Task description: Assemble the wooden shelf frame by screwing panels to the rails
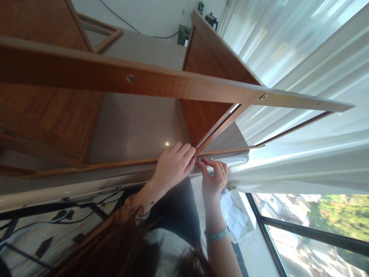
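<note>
A wooden furniture frame (184, 85) with reddish-brown panels (201, 65) stands on a grey tabletop (132, 123). My left hand (175, 163) is closed over the frame's lower rail (123, 164), at the foot of an upright bar (219, 129). Its thumb points toward my right hand (215, 173). The right thumb and fingers pinch close to that same joint, just above the table's front edge. Something small and dark lies between the fingertips, too small to name. A screw hole (131, 78) and a metal-ringed hole (263, 97) show in the upper rail.
A loose wooden frame (108, 38) lies at the back left. A black cable (129, 25) runs along the wall to a dark box (183, 35). White curtains (302, 57) and a window (311, 227) are on the right. Cables and black legs (95, 211) show below the table.
</note>
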The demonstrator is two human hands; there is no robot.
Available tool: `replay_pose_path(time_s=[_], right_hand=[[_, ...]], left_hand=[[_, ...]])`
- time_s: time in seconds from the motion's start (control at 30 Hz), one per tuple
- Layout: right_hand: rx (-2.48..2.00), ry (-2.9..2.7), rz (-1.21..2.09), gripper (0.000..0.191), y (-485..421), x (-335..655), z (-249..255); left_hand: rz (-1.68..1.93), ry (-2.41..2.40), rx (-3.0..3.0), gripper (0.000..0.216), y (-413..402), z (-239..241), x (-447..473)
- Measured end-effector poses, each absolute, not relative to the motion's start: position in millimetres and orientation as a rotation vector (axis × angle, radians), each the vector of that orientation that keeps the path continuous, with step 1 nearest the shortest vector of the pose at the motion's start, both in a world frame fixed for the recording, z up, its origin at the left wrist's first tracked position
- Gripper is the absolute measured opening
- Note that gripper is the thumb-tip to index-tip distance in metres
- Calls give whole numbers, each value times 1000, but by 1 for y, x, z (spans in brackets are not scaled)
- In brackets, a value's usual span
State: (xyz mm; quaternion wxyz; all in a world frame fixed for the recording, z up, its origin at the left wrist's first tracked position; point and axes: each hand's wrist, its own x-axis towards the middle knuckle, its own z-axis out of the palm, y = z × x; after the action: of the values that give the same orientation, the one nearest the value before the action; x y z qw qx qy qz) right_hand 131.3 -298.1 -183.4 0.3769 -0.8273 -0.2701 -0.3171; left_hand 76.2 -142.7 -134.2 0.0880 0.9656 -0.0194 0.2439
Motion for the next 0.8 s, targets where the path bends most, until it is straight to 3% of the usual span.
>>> replay_pose_path(time_s=[0.4,0.8], right_hand=[[-2231,-1065,-864,12,-317,136,-180],[-2618,-950,-807,18,-304,115,-158]], left_hand=[[759,-57,2881,12,-144,-135,77],[726,-63,2887,13,-142,-134,78]])
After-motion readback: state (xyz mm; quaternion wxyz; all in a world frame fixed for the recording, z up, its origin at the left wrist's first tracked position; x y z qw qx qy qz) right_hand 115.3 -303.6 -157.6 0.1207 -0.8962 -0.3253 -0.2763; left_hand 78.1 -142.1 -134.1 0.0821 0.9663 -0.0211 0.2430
